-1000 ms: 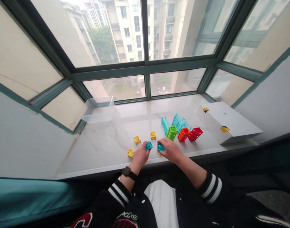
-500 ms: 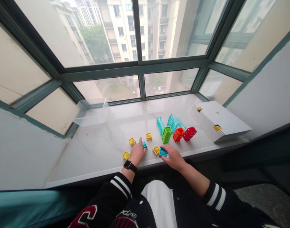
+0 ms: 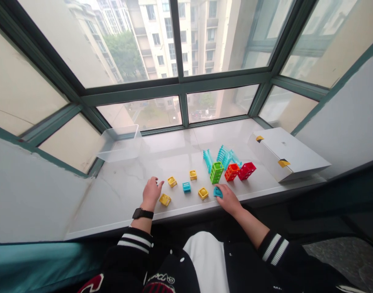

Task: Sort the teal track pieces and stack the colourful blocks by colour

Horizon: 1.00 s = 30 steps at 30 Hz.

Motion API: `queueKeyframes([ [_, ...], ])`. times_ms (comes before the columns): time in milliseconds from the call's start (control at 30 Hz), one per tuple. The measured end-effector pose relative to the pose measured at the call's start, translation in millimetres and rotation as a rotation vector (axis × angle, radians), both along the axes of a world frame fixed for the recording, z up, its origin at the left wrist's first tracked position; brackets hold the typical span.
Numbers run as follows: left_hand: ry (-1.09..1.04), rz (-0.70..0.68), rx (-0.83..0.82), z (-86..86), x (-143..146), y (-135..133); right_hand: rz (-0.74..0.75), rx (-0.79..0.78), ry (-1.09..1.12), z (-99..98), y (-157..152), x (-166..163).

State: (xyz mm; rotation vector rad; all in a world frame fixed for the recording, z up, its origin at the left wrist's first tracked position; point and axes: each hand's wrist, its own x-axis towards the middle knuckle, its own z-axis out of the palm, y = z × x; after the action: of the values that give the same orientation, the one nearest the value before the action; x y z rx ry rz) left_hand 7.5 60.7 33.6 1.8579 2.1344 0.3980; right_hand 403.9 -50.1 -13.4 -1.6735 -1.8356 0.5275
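Note:
My right hand point(image 3: 229, 200) grips a blue block point(image 3: 217, 192) at the front of the sill, in front of a green block stack point(image 3: 216, 173). Off to the left, my left hand point(image 3: 151, 193) hovers with thumb and fingers apart and nothing in them. Closest to it are a yellow block point(image 3: 165, 200) and another yellow block point(image 3: 172, 181). A second blue block point(image 3: 186, 187) lies between the hands. Around it sit a yellow block point(image 3: 193, 175) behind and a yellow block point(image 3: 202, 193) to the right.
An orange stack point(image 3: 232, 172) and a red stack point(image 3: 246, 171) are right of the green one. Clear blue track-like pieces point(image 3: 224, 156) lie behind them. A transparent bin point(image 3: 119, 144) stands at back left, a white box point(image 3: 292, 152) at right.
My left hand has let go of the middle blue block and moved left. My right hand has shifted slightly right with its blue block, away from the yellow one.

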Motion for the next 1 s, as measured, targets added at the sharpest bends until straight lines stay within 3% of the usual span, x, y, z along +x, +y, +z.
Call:
queueKeyframes([
  [100, -0.029, 0.021, -0.047, -20.6, -10.4, 16.3, -0.022, -0.045, -0.032, -15.5, 8.7, -7.1],
  [233, -0.062, 0.013, -0.033, -38.7, -2.7, 20.8, -0.066, -0.033, -0.055, -23.0, 10.2, -17.0],
  [400, -0.155, 0.021, 0.043, -42.6, -7.3, 9.3, -0.129, 0.102, -0.008, -1.8, -0.7, -4.3],
  [500, -0.266, 0.072, 0.137, -37.6, -15.5, -3.3, -0.198, 0.273, 0.020, 32.3, 4.3, 10.7],
  [600, -0.336, 0.060, 0.240, -27.1, -12.5, -18.3, -0.198, 0.397, -0.086, 70.1, 25.6, 20.9],
  [700, -0.372, -0.038, 0.363, -12.4, 4.9, -33.2, -0.058, 0.271, -0.256, 96.1, 53.6, 24.1],
  [800, -0.391, -0.150, 0.432, 2.1, 28.4, -46.3, 0.023, 0.104, -0.342, 108.3, 73.8, 24.2],
  [900, -0.411, -0.261, 0.470, 13.8, 49.7, -56.1, 0.009, 0.030, -0.328, 116.7, 79.0, 27.6],
  [1000, -0.406, -0.349, 0.486, 25.6, 68.4, -62.9, 0.009, 0.054, -0.236, 130.8, 70.3, 34.4],
])
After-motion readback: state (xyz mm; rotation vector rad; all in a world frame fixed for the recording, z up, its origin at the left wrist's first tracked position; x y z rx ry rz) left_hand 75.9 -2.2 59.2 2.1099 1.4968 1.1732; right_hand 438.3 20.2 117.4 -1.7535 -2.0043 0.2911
